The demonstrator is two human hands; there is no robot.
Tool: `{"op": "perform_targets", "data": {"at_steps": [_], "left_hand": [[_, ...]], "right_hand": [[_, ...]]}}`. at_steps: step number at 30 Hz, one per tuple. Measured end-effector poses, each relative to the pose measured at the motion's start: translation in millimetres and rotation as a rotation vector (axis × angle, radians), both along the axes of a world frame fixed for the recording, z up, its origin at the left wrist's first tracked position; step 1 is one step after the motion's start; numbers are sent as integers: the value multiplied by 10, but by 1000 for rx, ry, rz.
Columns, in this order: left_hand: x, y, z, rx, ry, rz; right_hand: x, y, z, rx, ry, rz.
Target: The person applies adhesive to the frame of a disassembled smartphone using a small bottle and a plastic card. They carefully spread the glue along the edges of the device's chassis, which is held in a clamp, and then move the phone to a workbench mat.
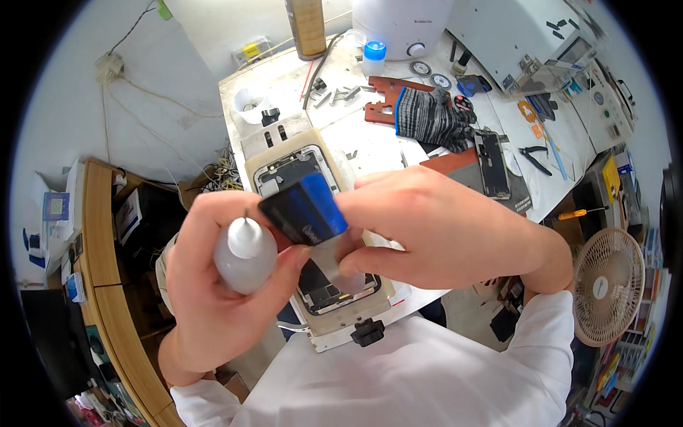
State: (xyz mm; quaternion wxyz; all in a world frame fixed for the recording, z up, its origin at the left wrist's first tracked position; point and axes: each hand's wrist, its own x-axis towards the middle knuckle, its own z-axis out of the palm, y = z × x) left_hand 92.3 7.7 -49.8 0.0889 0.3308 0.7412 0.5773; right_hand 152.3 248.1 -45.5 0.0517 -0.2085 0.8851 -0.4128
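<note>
My left hand (203,285) is closed around a translucent white squeeze bottle (244,263) with a thin needle tip. Its thumb and forefinger touch the edge of a flat blue-and-black tool (304,210), which looks like a scraper with a thin, pale blade. My right hand (413,228) grips that tool from the other side, its thumb against the blade. Below both hands lies an opened phone (313,160), its inner parts showing, in a beige clamping holder (324,324) with black knobs. The hands and the tool hide the phone's middle.
On the white bench are a grey knitted glove (430,121), another opened phone (492,167), cutting pliers (535,160), a blue-capped jar (374,58) and a white cup (250,105). A fan (608,288) stands at the right, beyond my right elbow.
</note>
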Motion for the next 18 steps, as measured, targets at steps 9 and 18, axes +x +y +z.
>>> {"op": "perform_targets", "data": {"at_steps": [9,18], "left_hand": [[-543,-247,-166,421,-53,127],[-1655,-463,-1664,253,-21,282]], "right_hand": [[178,347,-134,-542,-22,-462],[1014,740,-964,-289,-356,-795]]}}
